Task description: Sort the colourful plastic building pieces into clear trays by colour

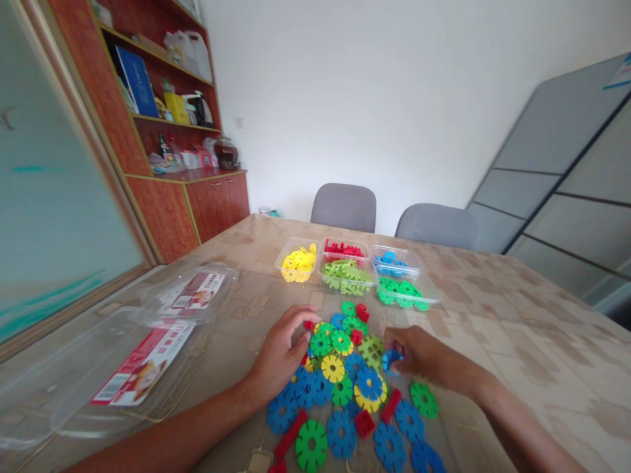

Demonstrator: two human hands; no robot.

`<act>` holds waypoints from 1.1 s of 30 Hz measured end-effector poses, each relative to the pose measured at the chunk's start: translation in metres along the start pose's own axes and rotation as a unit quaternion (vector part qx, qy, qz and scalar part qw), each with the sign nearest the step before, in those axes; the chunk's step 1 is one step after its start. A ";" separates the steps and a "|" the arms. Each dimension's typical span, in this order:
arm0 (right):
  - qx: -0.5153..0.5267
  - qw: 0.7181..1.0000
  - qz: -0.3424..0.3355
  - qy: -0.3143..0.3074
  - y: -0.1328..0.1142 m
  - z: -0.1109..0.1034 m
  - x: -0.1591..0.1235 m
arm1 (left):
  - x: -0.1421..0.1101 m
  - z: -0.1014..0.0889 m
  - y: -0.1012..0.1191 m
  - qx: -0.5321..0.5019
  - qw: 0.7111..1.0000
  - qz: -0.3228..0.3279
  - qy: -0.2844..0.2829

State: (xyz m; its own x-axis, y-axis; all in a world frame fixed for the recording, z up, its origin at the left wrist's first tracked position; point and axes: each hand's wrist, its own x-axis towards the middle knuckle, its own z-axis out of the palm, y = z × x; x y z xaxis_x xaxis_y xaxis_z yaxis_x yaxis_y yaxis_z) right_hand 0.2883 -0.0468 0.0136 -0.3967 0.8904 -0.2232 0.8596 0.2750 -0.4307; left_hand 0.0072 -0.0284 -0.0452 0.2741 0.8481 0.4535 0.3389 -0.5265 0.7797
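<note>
A loose pile of plastic building pieces lies in front of me: notched discs such as a yellow disc and a green disc, red blocks and a light green lattice piece. My left hand rests at the pile's left edge, thumb and fingers apart, beside a small red piece; nothing shows in its grasp. On the right side of the pile, my right hand pinches a blue notched disc between thumb and fingers, which partly cover it.
Behind the pile stand clear tubs of yellow pieces, red pieces, light green pieces, blue pieces and green discs. Clear plastic lids with labels lie at left. Two grey chairs stand beyond the table.
</note>
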 end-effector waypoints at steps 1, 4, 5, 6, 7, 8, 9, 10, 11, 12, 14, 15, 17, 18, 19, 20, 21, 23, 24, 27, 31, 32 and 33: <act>0.020 1.000 -0.014 -0.009 -0.001 -0.003 -0.001 | 0.000 0.000 0.000 0.001 1.000 0.000 -0.001; 0.078 0.995 -0.049 -0.034 -0.006 -0.013 -0.006 | 0.001 0.000 -0.001 0.003 1.000 0.006 -0.001; 0.088 0.994 -0.055 -0.044 -0.009 -0.016 -0.010 | 0.001 0.000 0.000 0.008 1.000 0.012 0.000; 0.091 0.993 -0.055 -0.054 -0.012 -0.018 -0.014 | 0.000 0.000 0.001 0.014 1.000 0.022 0.000; 0.093 0.992 -0.052 -0.066 -0.015 -0.018 -0.020 | 0.000 -0.001 0.003 0.023 0.999 0.038 -0.003; 0.094 0.991 -0.045 -0.079 -0.017 -0.016 -0.027 | -0.002 -0.001 0.006 0.034 0.997 0.062 -0.013; 0.094 0.991 -0.038 -0.089 -0.017 -0.012 -0.033 | -0.003 -0.001 0.011 0.043 0.994 0.092 -0.029; 0.092 0.991 -0.030 -0.094 -0.015 -0.006 -0.040 | -0.006 -0.002 0.017 0.053 0.989 0.126 -0.055; 0.087 0.992 -0.020 -0.088 -0.012 0.001 -0.046 | -0.009 -0.002 0.024 0.065 0.981 0.159 -0.087; 0.082 0.994 -0.012 -0.073 -0.008 0.009 -0.051 | -0.012 -0.002 0.032 0.080 0.971 0.187 -0.123; 0.067 0.997 0.004 -0.030 0.001 0.024 -0.058 | -0.019 -0.002 0.046 0.119 0.948 0.222 -0.193; 0.058 0.998 0.017 -0.011 0.004 0.030 -0.059 | -0.023 -0.002 0.052 0.140 0.938 0.227 -0.223; 0.030 0.998 0.057 0.012 0.006 0.036 -0.059 | -0.027 -0.001 0.059 0.172 0.921 0.220 -0.271; 0.012 0.997 0.077 0.016 0.004 0.037 -0.058 | -0.029 -0.001 0.061 0.181 0.916 0.211 -0.289; -0.008 0.995 0.094 0.019 0.002 0.037 -0.058 | -0.030 -0.001 0.061 0.187 0.914 0.199 -0.301; -0.022 0.994 0.103 0.021 -0.001 0.036 -0.057 | -0.031 -0.001 0.061 0.190 0.912 0.188 -0.310; -0.029 0.994 0.105 0.024 -0.004 0.035 -0.057 | -0.031 -0.001 0.060 0.192 0.913 0.179 -0.314; -0.023 0.994 0.098 0.030 -0.009 0.032 -0.058 | -0.031 -0.001 0.058 0.193 0.914 0.164 -0.317; -0.015 0.995 0.095 0.029 -0.011 0.031 -0.059 | -0.031 -0.001 0.058 0.194 0.914 0.157 -0.319; 0.008 0.995 0.093 0.019 -0.015 0.030 -0.061 | -0.032 -0.001 0.059 0.197 0.916 0.143 -0.319; 0.050 0.996 0.067 0.008 -0.014 0.033 -0.062 | -0.034 -0.001 0.061 0.181 0.919 0.144 -0.319; 0.059 0.996 0.065 0.004 -0.013 0.035 -0.062 | -0.034 -0.001 0.062 0.172 0.917 0.148 -0.327; 0.070 0.996 0.063 0.001 -0.011 0.035 -0.061 | -0.035 -0.001 0.062 0.165 0.915 0.153 -0.334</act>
State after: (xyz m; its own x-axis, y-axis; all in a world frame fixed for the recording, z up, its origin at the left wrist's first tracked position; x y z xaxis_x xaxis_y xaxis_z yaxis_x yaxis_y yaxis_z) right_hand 0.2916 -0.1174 0.0013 -0.2883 0.9153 -0.2813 0.8486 0.1080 -0.5180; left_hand 0.0183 -0.0910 -0.0121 0.8533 0.4904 0.1772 0.3778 -0.8157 0.4382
